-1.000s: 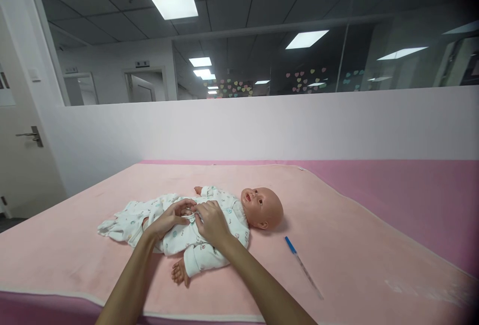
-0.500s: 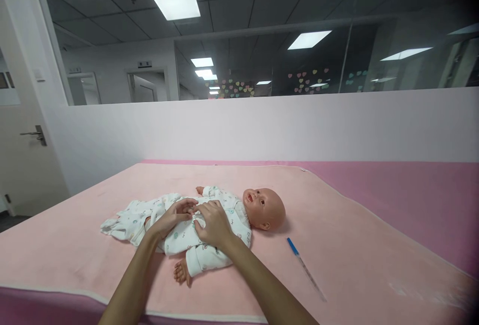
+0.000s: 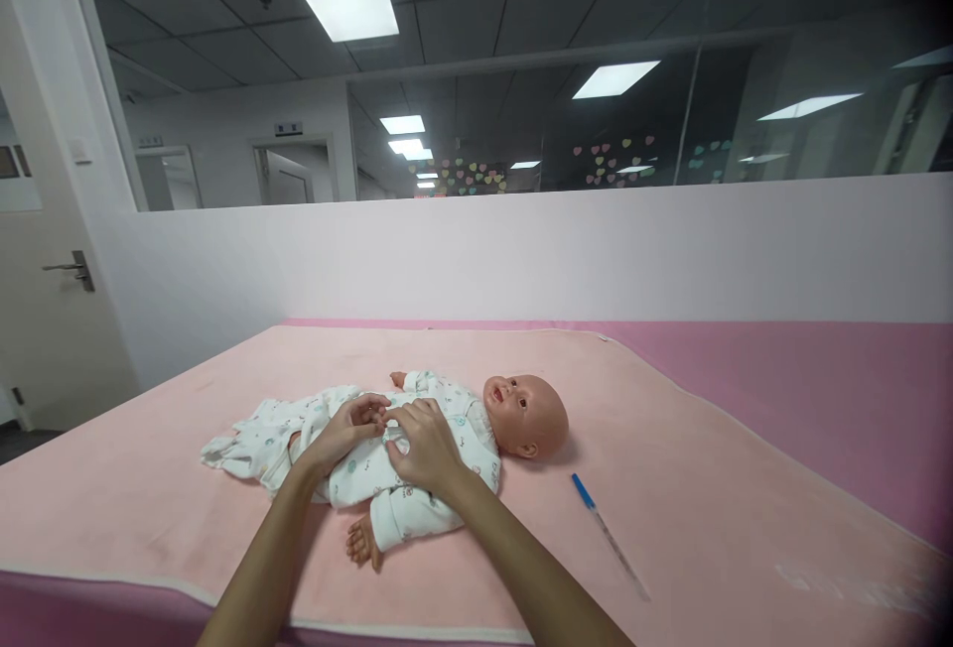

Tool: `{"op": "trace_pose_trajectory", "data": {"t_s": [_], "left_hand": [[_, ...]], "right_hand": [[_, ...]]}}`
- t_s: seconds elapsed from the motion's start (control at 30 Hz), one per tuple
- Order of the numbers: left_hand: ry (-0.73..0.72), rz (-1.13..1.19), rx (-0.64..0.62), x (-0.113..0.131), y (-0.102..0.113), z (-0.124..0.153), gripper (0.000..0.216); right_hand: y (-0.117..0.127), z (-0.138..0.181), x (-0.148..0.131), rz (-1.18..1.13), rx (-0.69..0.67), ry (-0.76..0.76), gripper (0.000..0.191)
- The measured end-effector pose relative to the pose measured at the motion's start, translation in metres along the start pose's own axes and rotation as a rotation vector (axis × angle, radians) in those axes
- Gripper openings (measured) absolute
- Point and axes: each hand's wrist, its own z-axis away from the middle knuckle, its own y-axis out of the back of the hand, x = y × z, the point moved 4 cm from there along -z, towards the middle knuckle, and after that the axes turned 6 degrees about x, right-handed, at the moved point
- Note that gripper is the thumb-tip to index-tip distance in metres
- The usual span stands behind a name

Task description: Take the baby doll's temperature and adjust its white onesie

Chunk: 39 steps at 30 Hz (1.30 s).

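Note:
A bald baby doll (image 3: pixel 527 416) lies on its back, head to the right, dressed in a white long-sleeved garment (image 3: pixel 364 476) with small printed figures. Over its belly my left hand (image 3: pixel 349 429) has its fingers bent, the fingertips closed on the garment's front. Close beside it, my right hand (image 3: pixel 426 444) rests on the chest with curled fingers, its tips meeting the left hand's at the cloth. The exact bit of fabric between the fingertips is too small to make out. One doll arm stretches toward me, the other away.
A pen with a blue cap (image 3: pixel 583 490) lies right of the doll's head. Beneath everything is a peach-pink mat (image 3: pixel 707 488) with a pale edge, over a darker pink surface (image 3: pixel 819 379). A white wall (image 3: pixel 521 250) with windows above stands behind; a door (image 3: pixel 52 329) is at left.
My left fingers have shifted very slightly at the garment's front. The doll, the pen and my right hand stay where they were.

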Motion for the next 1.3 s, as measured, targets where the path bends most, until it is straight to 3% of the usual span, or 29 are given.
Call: {"op": "trace_pose_trajectory", "data": {"t_s": [0.2, 0.4, 0.8, 1.0, 1.13, 1.3], "left_hand": [[0.008, -0.021, -0.07, 0.001, -0.002, 0.001, 0.034], [0.028, 0.004, -0.061, 0.001, -0.002, 0.002, 0.038], [0.017, 0.001, -0.042, -0.004, 0.001, -0.002, 0.023], [0.001, -0.018, -0.11, -0.004, -0.002, -0.002, 0.034], [-0.017, -0.092, -0.13, -0.007, -0.002, -0.002, 0.042], [-0.09, -0.189, 0.019, -0.005, 0.002, -0.004, 0.037]], "right_hand": [[0.0, 0.0, 0.0, -0.004, 0.009, -0.013, 0.022], [-0.001, 0.0, 0.0, 0.009, -0.002, -0.019, 0.022], [0.001, 0.0, 0.0, 0.068, 0.016, -0.031, 0.012], [0.003, 0.001, 0.0, 0.122, 0.05, -0.024, 0.009], [0.023, 0.002, -0.01, 0.103, 0.127, -0.062, 0.011], [0.079, 0.037, -0.025, 0.023, 0.399, -0.186, 0.01]]}}
